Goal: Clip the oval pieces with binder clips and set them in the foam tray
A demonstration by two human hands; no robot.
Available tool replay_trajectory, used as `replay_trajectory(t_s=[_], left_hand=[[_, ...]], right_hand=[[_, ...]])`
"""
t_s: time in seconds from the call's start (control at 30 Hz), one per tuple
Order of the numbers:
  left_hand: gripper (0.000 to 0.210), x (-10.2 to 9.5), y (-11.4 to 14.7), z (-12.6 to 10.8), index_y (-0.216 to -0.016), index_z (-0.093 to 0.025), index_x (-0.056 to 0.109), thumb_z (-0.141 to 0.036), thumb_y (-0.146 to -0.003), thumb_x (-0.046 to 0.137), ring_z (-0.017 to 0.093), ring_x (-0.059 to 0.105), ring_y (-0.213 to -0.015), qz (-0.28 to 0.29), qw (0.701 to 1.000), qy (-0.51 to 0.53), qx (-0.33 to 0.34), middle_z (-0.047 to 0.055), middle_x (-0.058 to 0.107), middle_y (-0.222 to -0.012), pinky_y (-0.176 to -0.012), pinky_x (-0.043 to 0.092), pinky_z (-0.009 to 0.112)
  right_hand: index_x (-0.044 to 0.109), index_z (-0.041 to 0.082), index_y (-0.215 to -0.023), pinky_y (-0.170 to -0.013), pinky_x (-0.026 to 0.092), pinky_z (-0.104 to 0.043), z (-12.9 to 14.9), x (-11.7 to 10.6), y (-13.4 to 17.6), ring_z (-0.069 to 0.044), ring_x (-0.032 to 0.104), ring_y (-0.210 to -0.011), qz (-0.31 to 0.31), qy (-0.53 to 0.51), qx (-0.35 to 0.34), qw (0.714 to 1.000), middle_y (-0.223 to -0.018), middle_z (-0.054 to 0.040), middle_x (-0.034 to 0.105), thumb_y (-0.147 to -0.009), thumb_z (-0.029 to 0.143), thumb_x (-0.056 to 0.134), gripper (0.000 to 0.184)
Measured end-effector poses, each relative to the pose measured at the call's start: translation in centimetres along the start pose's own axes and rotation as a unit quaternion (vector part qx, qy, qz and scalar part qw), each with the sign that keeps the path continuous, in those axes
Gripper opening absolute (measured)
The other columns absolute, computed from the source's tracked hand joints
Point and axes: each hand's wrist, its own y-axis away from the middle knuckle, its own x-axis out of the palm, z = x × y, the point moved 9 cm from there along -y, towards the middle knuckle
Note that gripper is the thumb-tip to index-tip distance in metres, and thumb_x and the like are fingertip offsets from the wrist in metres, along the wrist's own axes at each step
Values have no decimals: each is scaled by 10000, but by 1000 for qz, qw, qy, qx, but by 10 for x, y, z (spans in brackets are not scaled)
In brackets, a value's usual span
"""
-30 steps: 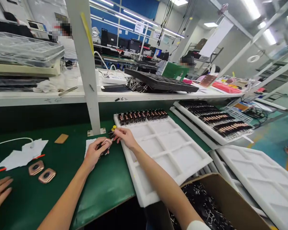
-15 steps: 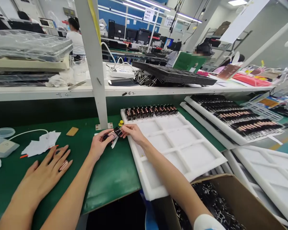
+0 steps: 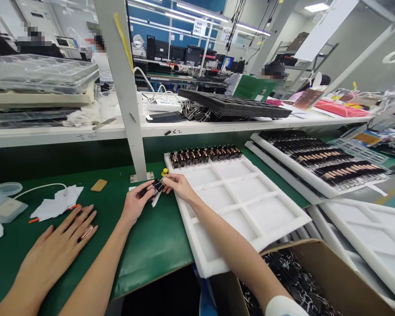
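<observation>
My left hand (image 3: pixel 134 201) holds a small black and copper-coloured part (image 3: pixel 149 188) above the green mat, its fingers closed round it. At the part's right end is a black binder clip (image 3: pixel 159 184). My right hand (image 3: pixel 180 186) pinches the clip's wire handles. Whether the clip's jaws are fully on the part is too small to tell. Just right of my hands lies a white foam tray (image 3: pixel 188 228) with square compartments. Along its far edge stands a row of binder clips (image 3: pixel 206 155) gripping similar copper-coloured parts.
Another person's hand (image 3: pixel 57 252) lies on the mat at left, over small copper-coloured parts. A cardboard box (image 3: pixel 342 272) of loose binder clips stands at front right. Filled trays (image 3: pixel 296 175) are at right. A white post (image 3: pixel 131 114) and shelf (image 3: pixel 217 128) rise behind.
My right hand has shifted slightly left and down, and the binder clip has tilted with it. The view has moved a little. The other person's hand stays on the mat.
</observation>
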Motion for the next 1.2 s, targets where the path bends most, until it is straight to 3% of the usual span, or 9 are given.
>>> replay_trajectory(t_s=[0.1, 0.2, 0.3, 0.37, 0.47, 0.63, 0.73, 0.9, 1.2], left_hand=[[608, 30, -9, -2, -1128, -188, 772, -525, -637, 900, 293, 721, -816, 66, 997, 30, 20, 111, 769, -1038, -675, 588, 393], [615, 26, -9, 3, -1191, -201, 738, -502, -677, 891, 263, 711, -766, 88, 995, 33, 30, 92, 767, -992, -620, 572, 346], [593, 18, -14, 3, -1285, -235, 676, -538, -788, 787, 257, 715, -820, 85, 993, 58, 60, 97, 760, -1087, -583, 541, 298], [519, 14, -19, 0, -1278, -245, 669, -536, -852, 719, 265, 721, -915, 65, 991, 88, 80, 95, 741, -1147, -639, 542, 295], [440, 8, -24, 2, -1231, -238, 681, -510, -885, 690, 268, 718, -985, 29, 992, 99, 73, 89, 728, -1135, -677, 528, 287], [464, 6, -27, 11, -1201, -231, 689, -522, -842, 736, 262, 708, -951, 16, 997, 60, 54, 80, 741, -1039, -648, 502, 284], [493, 8, -28, 12, -1187, -225, 693, -537, -812, 757, 264, 701, -929, 14, 998, 38, 58, 75, 738, -997, -629, 483, 286], [572, 12, -28, 10, -1154, -188, 703, -593, -756, 772, 290, 681, -906, 2, 999, -1, 40, 96, 729, -962, -603, 455, 313], [530, 12, -29, 12, -1083, -186, 716, -568, -726, 807, 244, 666, -844, -14, 1000, 7, 22, 63, 714, -913, -590, 421, 295]], right_hand=[[684, 179, -985, -532, 480, -250, 7, 6, 3, -131, 604, -579, 13, 5, -2, 1000, -688, 24, 646, -704, 586, 812, 510], [702, 196, -1001, -535, 470, -235, 14, 18, 7, -118, 583, -583, 86, 62, 32, 994, -702, 35, 655, -656, 505, 873, 493], [712, 175, -898, -508, 450, -229, 25, -1, 11, -125, 596, -580, 82, 102, 66, 989, -690, 16, 668, -669, 444, 865, 385], [706, 161, -881, -502, 451, -235, 39, -39, 16, -141, 622, -586, 5, 78, 59, 995, -696, -10, 685, -672, 427, 846, 365], [674, 163, -903, -584, 513, -269, 61, -132, 39, -172, 675, -662, -189, 52, 35, 980, -805, -58, 727, -668, 420, 801, 370], [570, 181, -920, -724, 500, -285, 85, -287, 91, -186, 680, -841, -393, 136, 38, 908, -937, -98, 714, -732, 402, 678, 309], [547, 178, -903, -722, 438, -299, 90, -354, 120, -196, 628, -840, -488, 225, 65, 841, -896, -102, 691, -709, 363, 700, 309], [566, 197, -856, -725, 368, -307, 80, -406, 136, -204, 562, -840, -529, 362, 106, 760, -876, -70, 671, -697, 351, 734, 278], [627, 213, -974, -721, 389, -303, 50, -429, 121, -238, 579, -899, -495, 491, 123, 707, -959, -72, 695, -804, 404, 678, 261]])
